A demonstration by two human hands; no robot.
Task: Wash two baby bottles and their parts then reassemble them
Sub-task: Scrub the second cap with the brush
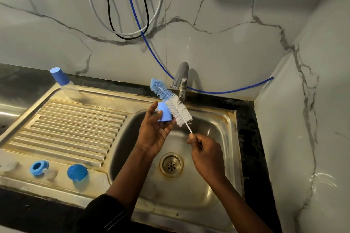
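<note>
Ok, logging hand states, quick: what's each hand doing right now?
Left hand: holds the blue cap.
Right hand: pinches the bottle brush by its handle.

Left hand [154, 130] holds a blue cap [164, 113] mid-frame; right hand [205, 150] pinches the bottle brush [171, 103] over the sink [230, 119].

Two hands [153, 134] [206, 151], one brush [170, 102], one bottle [70, 91]

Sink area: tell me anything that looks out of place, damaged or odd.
Brownish staining runs along the sink rim and round the drain. Loose cables hang in a loop on the wall, and a blue hose trails behind the tap. The left hand holds a blue cap, the right hand a bottle brush, as expected.
</note>
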